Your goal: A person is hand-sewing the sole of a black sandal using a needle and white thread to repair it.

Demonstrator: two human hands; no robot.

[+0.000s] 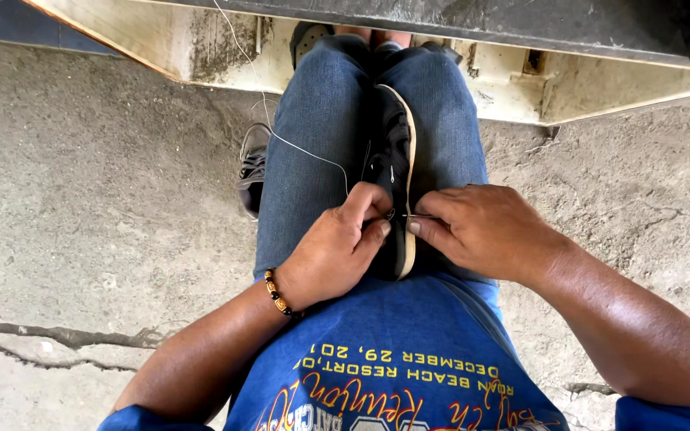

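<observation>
A black shoe with a tan sole edge is clamped on its side between my knees, which are in blue jeans. My left hand, with a bead bracelet on the wrist, grips the shoe's upper near the sole. My right hand pinches a thin metal needle that pokes into the shoe's edge. A white thread runs from the shoe up and away over my left thigh.
A second grey shoe lies on the concrete floor by my left leg. A worn pale bench or ledge crosses the top of the view. A crack runs through the floor at lower left.
</observation>
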